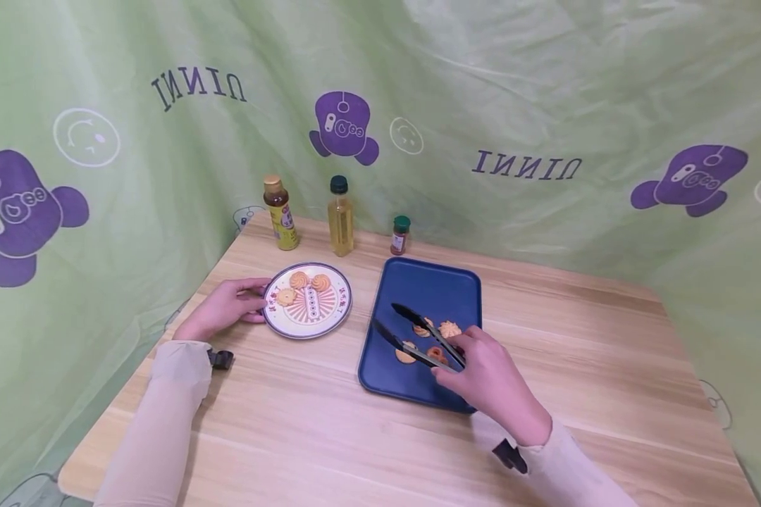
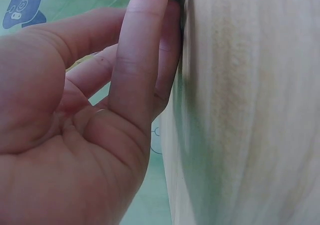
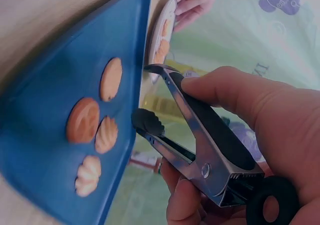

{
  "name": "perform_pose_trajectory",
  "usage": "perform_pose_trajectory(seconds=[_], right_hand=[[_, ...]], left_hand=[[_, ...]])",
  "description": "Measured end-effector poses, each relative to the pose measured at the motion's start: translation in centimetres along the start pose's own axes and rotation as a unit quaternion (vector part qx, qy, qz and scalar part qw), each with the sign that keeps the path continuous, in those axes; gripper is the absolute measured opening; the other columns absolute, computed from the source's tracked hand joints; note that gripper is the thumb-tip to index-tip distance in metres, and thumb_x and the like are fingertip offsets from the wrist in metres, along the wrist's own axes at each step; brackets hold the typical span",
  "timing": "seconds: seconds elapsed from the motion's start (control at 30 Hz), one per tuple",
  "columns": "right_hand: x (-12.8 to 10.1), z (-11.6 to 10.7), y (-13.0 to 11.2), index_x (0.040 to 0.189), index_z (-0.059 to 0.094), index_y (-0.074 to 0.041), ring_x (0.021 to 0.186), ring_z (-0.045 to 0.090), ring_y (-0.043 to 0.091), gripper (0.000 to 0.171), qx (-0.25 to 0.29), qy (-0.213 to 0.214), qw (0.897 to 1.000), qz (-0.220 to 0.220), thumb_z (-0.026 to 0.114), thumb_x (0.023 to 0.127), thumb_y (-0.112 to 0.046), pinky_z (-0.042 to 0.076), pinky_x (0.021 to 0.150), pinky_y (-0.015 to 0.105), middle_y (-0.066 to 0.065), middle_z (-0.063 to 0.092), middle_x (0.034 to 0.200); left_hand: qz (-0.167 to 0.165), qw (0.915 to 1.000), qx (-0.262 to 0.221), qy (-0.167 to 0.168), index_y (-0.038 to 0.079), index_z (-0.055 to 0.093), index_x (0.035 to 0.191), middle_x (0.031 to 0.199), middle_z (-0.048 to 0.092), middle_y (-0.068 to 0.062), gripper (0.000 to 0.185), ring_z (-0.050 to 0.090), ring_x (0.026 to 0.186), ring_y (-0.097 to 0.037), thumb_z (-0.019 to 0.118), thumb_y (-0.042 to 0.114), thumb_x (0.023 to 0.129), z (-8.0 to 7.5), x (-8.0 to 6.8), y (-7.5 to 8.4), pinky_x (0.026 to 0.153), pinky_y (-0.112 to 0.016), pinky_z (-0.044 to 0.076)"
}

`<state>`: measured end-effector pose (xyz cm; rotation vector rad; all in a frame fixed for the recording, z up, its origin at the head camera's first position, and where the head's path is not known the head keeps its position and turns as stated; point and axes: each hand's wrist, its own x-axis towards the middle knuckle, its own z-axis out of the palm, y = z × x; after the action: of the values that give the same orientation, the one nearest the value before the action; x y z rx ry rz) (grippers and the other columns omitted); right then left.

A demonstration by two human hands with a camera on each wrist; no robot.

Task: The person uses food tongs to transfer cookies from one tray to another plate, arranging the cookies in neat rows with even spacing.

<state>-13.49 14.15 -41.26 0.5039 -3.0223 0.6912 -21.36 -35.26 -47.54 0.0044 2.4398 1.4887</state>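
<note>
My left hand (image 1: 224,306) holds the left rim of a white, blue-edged plate (image 1: 330,320), which carries three cookies (image 1: 299,280). The left wrist view shows that hand's bent fingers (image 2: 132,60) close to the tabletop, with the plate hidden there. In my right hand (image 1: 488,373) is a pair of metal tongs (image 3: 205,135) with black tips. Their arms are spread apart with nothing between the tips. They reach over a dark blue tray (image 1: 428,278), where several cookies (image 3: 111,80) of different shapes lie; one is a darker brown (image 3: 83,120).
Along the table's back edge stand a brown-capped sauce bottle (image 1: 282,218), a bottle of yellow oil (image 1: 340,222) and a small green-lidded spice jar (image 1: 399,236). A green printed curtain (image 1: 431,105) hangs behind the wooden table (image 1: 304,422).
</note>
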Motion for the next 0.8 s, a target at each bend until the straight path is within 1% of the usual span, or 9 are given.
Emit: perform_pose_trajectory(seconds=[0.1,0.2,0.4,0.57,0.63,0.8], right_hand=[[-0.9,-0.4,0.7,0.122,0.082,0.001,0.076,0.055,0.016,0.049,-0.004,0.002,1.0,0.013,0.095,0.087,-0.031,0.048,0.061,0.027,0.01,0.071,0.104],[-1.6,-0.7,1.2,0.124,0.081,0.003,0.076,0.056,0.017,0.053,-0.003,0.006,1.0,0.027,0.095,0.087,-0.032,0.048,0.059,0.026,0.011,0.073,0.108],[-2.4,-1.2,1.9,0.122,0.081,0.003,0.072,0.051,0.017,0.051,-0.011,0.026,0.999,0.033,0.094,0.085,-0.03,0.04,0.056,0.024,0.009,0.069,0.1],[-2.9,-1.3,2.4,0.119,0.082,0.005,0.071,0.049,0.017,0.049,-0.019,0.048,0.998,0.029,0.093,0.083,-0.026,0.038,0.055,0.025,0.01,0.069,0.097],[-3.0,-1.3,2.5,0.119,0.082,0.005,0.07,0.049,0.016,0.049,-0.021,0.047,0.998,0.031,0.093,0.083,-0.026,0.039,0.055,0.025,0.01,0.069,0.097],[-3.2,-1.2,2.8,0.12,0.081,0.006,0.071,0.049,0.016,0.05,-0.02,0.028,0.998,0.043,0.093,0.083,-0.027,0.039,0.053,0.024,0.011,0.069,0.099]], left_hand=[[0.002,1.0,0.0,-0.002,-0.005,0.038,0.17,0.169,0.044,-0.038,0.063,0.078,0.109,-0.015,0.063,0.003,0.112,-0.1,0.0,0.0,0.092,-0.029,0.073],[0.004,1.0,0.005,0.001,-0.005,0.038,0.17,0.168,0.045,-0.038,0.064,0.078,0.108,-0.014,0.063,0.003,0.112,-0.2,0.0,0.1,0.091,-0.028,0.073],[0.001,0.9999,0.015,0.005,-0.003,0.04,0.17,0.167,0.047,-0.037,0.064,0.077,0.108,-0.013,0.065,0.005,0.112,-0.3,0.0,-0.1,0.089,-0.027,0.073],[0.0,0.9999,0.014,0.007,-0.004,0.039,0.17,0.168,0.045,-0.038,0.064,0.077,0.11,-0.013,0.065,0.005,0.112,-0.2,0.1,-0.2,0.09,-0.028,0.073],[0.001,0.9999,0.013,0.006,-0.004,0.039,0.17,0.169,0.045,-0.038,0.064,0.077,0.109,-0.013,0.065,0.005,0.112,-0.2,0.2,-0.2,0.09,-0.028,0.074],[0.002,1.0,0.006,0.003,-0.006,0.039,0.17,0.169,0.044,-0.039,0.064,0.078,0.106,-0.013,0.064,0.004,0.112,-0.1,0.3,-0.2,0.09,-0.03,0.074]])
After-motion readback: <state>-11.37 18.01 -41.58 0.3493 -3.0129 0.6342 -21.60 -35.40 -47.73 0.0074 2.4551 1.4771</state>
